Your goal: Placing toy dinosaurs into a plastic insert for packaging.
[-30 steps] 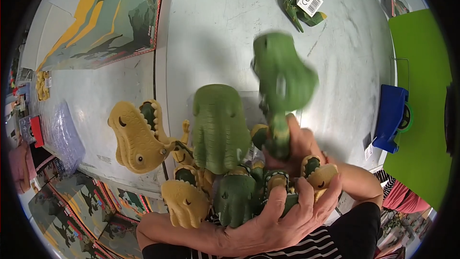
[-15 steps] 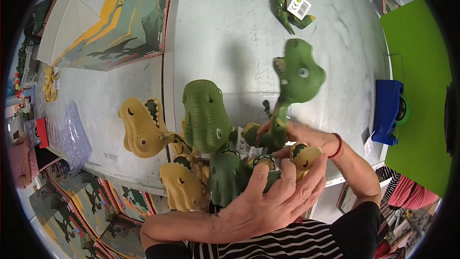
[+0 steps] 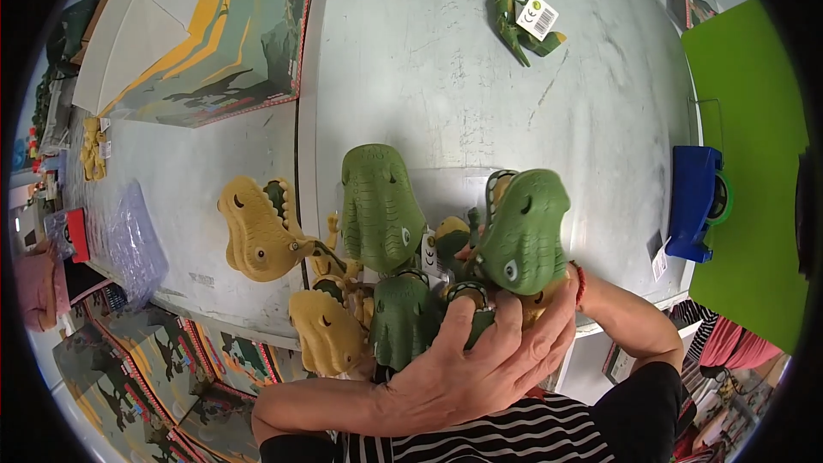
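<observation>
My left hand (image 3: 484,360) curls its fingers over a cluster of toy dinosaurs at the front edge of the table. Beneath its fingers are a dark green dinosaur head (image 3: 473,298) and a yellow one (image 3: 536,303), partly covered. A green toy dinosaur (image 3: 525,227) is held by my right hand (image 3: 573,271), mostly hidden behind its large head. Left of them stand a big green dinosaur head (image 3: 377,201), a darker green one (image 3: 401,317) and two yellow ones (image 3: 261,236) (image 3: 324,333). A white tag (image 3: 430,250) hangs among them.
Another green dinosaur (image 3: 506,13) with a tag lies at the far side of the grey table. A printed carton (image 3: 231,77) stands at the far left, near bubble wrap (image 3: 135,240). A blue tape dispenser (image 3: 693,201) sits at the right by a green board (image 3: 754,154).
The green dinosaur in my right hand has come down and nearer, its head tipping so the top now shows. My left hand has stayed on the cluster.
</observation>
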The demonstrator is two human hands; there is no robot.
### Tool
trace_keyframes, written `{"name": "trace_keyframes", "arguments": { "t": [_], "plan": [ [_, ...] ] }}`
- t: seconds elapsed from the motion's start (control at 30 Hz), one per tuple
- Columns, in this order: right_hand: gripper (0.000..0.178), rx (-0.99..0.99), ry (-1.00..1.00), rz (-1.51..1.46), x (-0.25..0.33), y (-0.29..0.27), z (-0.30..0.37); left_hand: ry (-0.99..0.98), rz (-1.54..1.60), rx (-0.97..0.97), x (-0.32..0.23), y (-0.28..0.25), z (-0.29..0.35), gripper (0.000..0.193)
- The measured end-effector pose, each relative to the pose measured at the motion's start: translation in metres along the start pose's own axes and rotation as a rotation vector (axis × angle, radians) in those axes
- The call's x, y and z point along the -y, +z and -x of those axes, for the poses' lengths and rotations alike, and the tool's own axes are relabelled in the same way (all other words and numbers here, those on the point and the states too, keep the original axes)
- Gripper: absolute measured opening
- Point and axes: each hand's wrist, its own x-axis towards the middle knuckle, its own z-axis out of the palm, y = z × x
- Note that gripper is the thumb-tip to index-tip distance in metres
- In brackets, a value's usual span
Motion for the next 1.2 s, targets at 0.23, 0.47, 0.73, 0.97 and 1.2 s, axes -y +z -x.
{"name": "trace_keyframes", "arguments": {
  "t": [0.23, 0.47, 0.73, 0.97, 1.2],
  "plan": [
    [0.044, 0.072, 0.263, -0.558, 0.003, -0.005, 0.006, 0.056, 0.305, 0.031, 0.015, -0.035, 0.003, 0.036],
    [0.04, -0.215, 0.007, -0.641, 0.014, 0.006, -0.004, -0.082, 0.475, 0.036, 0.034, -0.033, -0.056, 0.04],
    [0.03, -0.086, -0.024, -0.219, 0.007, -0.005, -0.003, -0.016, 0.51, 0.194, 0.06, -0.006, -0.066, 0.03],
    [0.056, 0.146, -0.063, -0.861, -0.021, 0.003, -0.018, -0.158, 0.671, 0.302, 0.067, -0.027, -0.061, 0.029],
    [0.049, 0.172, 0.167, -0.396, -0.019, -0.011, -0.034, -0.254, 0.7, 0.38, 0.062, -0.033, -0.059, 0.028]
  ]
}}
